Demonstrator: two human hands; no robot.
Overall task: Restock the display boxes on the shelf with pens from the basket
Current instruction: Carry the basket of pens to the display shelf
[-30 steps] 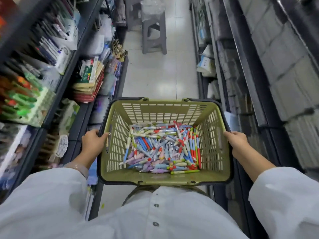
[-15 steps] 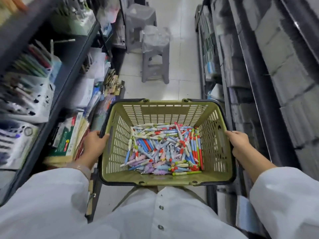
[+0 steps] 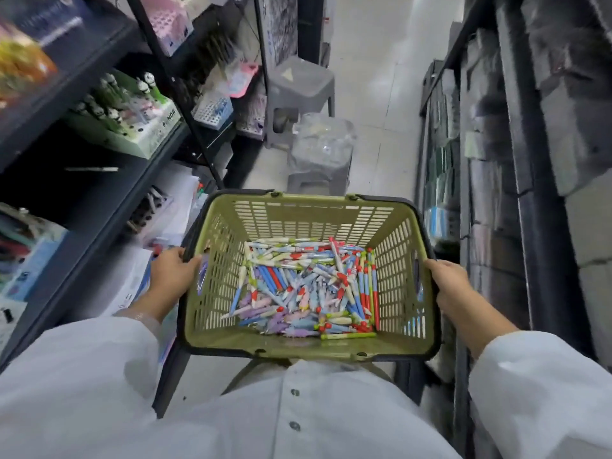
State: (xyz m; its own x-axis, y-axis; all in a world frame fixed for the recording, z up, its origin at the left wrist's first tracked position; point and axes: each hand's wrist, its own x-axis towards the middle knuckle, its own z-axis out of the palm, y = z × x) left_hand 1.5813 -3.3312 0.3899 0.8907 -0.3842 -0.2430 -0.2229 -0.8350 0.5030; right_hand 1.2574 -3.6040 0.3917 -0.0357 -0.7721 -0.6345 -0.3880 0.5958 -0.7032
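An olive-green plastic basket (image 3: pixel 308 213) with a dark rim is held in front of my body. Its floor is covered with several loose pens (image 3: pixel 308 286) in blue, red, purple, green and white. My left hand (image 3: pixel 172 273) grips the basket's left rim, and my right hand (image 3: pixel 447 283) grips the right rim. On the dark shelving to the left stand display boxes of pens, among them a green panda-topped pen box (image 3: pixel 132 117) and a pink one (image 3: pixel 172 24) higher up.
A narrow aisle runs ahead between dark shelves. Two grey plastic stools (image 3: pixel 298 87) stand in it, the nearer stool (image 3: pixel 318 160) wrapped in clear plastic just beyond the basket. Paper stock (image 3: pixel 175 207) lies on the lower left shelf; blurred packs fill the right shelving (image 3: pixel 496 160).
The view has advanced down the aisle with the basket; the stools are nearer and different shelf sections have come alongside on the left. Both hands keep their grip on the rims.
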